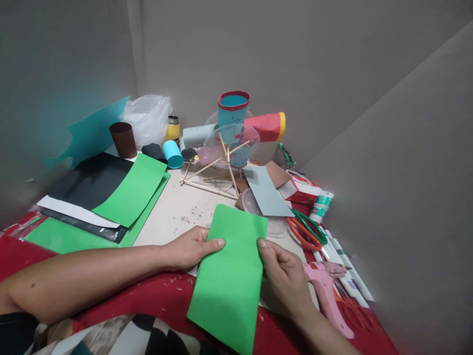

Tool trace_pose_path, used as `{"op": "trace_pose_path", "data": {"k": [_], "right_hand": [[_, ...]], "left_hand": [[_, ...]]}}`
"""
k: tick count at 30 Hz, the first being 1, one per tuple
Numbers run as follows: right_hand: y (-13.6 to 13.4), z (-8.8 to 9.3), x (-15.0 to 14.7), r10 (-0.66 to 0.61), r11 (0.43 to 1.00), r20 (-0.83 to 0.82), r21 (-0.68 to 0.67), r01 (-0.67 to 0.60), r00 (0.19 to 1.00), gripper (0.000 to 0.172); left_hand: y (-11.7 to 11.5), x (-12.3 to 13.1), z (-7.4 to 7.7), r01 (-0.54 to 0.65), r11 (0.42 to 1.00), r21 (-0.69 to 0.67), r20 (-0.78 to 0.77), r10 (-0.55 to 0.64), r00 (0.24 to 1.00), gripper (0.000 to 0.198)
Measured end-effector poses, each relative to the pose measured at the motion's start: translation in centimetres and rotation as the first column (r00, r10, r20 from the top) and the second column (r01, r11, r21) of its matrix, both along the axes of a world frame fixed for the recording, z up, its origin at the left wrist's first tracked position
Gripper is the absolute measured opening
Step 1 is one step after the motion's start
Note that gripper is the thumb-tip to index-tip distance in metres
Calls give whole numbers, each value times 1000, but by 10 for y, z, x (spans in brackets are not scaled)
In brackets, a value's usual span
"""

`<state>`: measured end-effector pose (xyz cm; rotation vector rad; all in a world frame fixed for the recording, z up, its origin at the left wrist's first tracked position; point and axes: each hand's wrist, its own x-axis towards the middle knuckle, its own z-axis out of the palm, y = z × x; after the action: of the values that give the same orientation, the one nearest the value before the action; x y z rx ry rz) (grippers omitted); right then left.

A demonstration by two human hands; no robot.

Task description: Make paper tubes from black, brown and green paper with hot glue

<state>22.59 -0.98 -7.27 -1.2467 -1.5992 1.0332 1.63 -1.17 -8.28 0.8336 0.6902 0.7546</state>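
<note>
A green paper sheet [232, 281], long and upright toward me, is held between my two hands in the lower middle. My left hand [197, 246] is closed on its left edge, the thumb lying on top. On the right edge, my right hand [281, 268] pinches the same sheet between thumb and fingers. Just beyond the sheet stands a stick frame [227, 167] with clear plastic discs and paper cups, one of them blue with a red rim [233, 116].
Green [135, 190] and black sheets [92, 180] lie at the left, near a brown paper tube [123, 140]. Grey card [268, 192], scissors [305, 229], a glue tube [322, 206] and a pink glue gun [328, 296] are on the right. Grey walls surround the table.
</note>
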Motion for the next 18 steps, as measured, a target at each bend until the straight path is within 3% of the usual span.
{"op": "trace_pose_path", "data": {"k": [3,4,7,11,14,18], "right_hand": [[5,2,5,-83,987,6,139,82,996,23],[6,3,7,-122,972,9,204,118,992,24],[8,7,16,-207,907,64,388,167,976,47],[5,17,23,-214,822,192,564,70,958,50],[6,25,23,-178,811,281,584,-21,943,42],[10,33,20,-10,880,337,451,-152,941,36]], "left_hand": [[1,-3,1,-46,998,31,-75,48,996,50],[0,-4,2,-49,997,58,-115,56,992,50],[-2,-6,9,-19,989,147,-255,56,965,49],[-7,-5,19,131,978,160,-324,-73,943,49],[-9,-4,24,251,952,173,-366,-175,914,49],[-10,0,27,292,938,188,-371,-207,905,48]]}}
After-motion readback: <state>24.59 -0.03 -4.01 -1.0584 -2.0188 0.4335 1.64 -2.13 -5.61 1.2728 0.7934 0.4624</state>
